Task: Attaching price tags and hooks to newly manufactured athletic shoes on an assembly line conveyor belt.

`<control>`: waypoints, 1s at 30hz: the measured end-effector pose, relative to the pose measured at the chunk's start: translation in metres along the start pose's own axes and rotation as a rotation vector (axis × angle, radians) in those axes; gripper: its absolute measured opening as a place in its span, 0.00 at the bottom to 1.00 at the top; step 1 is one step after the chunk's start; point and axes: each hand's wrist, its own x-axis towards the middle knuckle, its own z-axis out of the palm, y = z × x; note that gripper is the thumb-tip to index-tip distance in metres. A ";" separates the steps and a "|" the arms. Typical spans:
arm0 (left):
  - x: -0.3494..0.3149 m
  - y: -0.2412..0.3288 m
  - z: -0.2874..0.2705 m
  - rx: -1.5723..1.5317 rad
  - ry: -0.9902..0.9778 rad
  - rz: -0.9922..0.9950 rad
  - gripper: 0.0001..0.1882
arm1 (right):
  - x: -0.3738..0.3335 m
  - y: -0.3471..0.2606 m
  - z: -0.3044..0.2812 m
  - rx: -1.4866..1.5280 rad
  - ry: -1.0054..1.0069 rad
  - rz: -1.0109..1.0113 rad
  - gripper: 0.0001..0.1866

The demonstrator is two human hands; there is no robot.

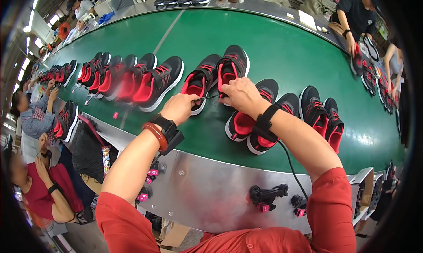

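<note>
My left hand (177, 108) is closed on a thin dark tool (207, 97) that points right; its exact kind does not show. My right hand (243, 94) closes its fingers on the heel end of a black-and-red sneaker (234, 59). The tool's tip lies close to those fingers. Left of that shoe, another black sneaker with a red lining (208, 68) stands upright, partly hidden behind my left hand. Under and beside my right wrist are more sneakers, such as one (266, 89) with a white sole.
A green conveyor belt (264, 37) carries a row of sneakers (161, 79) to the left and a pair (313, 105) to the right. Small black parts with pink tags (268, 195) sit on the metal edge (198, 187). People work at both sides. A cable (291, 165) hangs from my right wrist.
</note>
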 end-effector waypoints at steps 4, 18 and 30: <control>0.000 0.006 0.002 0.060 0.012 -0.007 0.11 | 0.000 -0.002 0.000 -0.018 -0.017 0.004 0.17; -0.015 -0.005 0.005 -0.197 0.202 0.245 0.19 | 0.007 -0.019 0.009 0.036 -0.049 0.130 0.12; -0.034 0.005 0.001 0.143 -0.041 0.110 0.41 | -0.129 0.029 -0.116 0.383 0.190 0.350 0.13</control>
